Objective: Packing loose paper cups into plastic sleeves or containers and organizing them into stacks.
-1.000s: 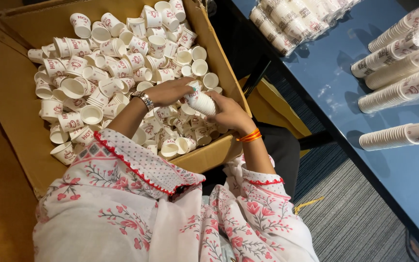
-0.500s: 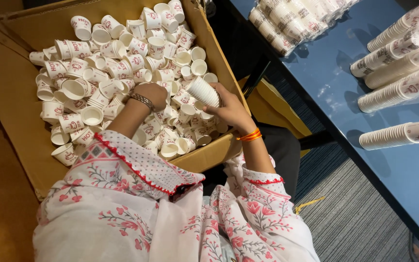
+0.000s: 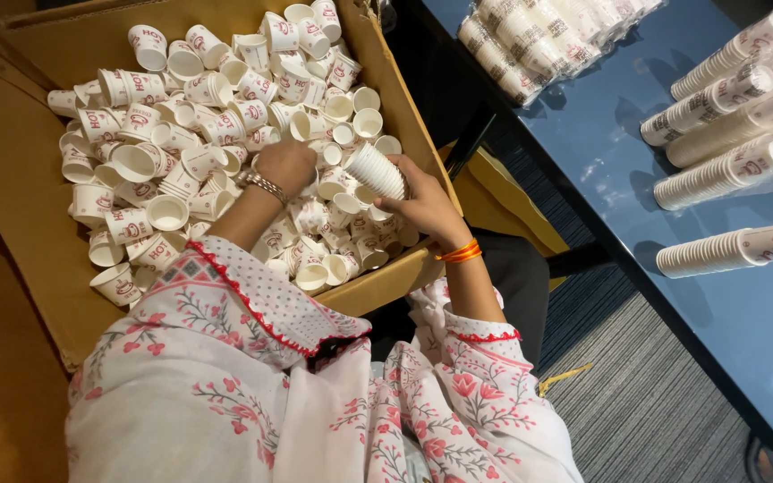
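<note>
From the head view, your right hand [image 3: 422, 201] is wrapped around a short stack [image 3: 374, 170] of nested white paper cups, held tilted with its open mouth pointing up and away from you. The stack sits over the near right part of the cardboard box [image 3: 11, 179], just inside the box's right wall. An orange bangle [image 3: 460, 252] circles your right wrist, just outside the box's near edge.

Your left hand [image 3: 286, 165] is down among the loose cups [image 3: 181, 161] near the middle of the box, back of the hand up and fingers curled into the pile; you cannot tell whether it grips a cup. A metal bracelet [image 3: 264, 186] sits on that wrist. The loose cups lie scattered every way across the box floor, some on their sides, some mouth up.

To the right of the box, a blue table [image 3: 601, 134] carries long stacks [image 3: 731, 249] of cups lying on their sides. More sleeves wrapped in clear plastic [image 3: 547, 45] lie at the table's far end, well apart from the box.
</note>
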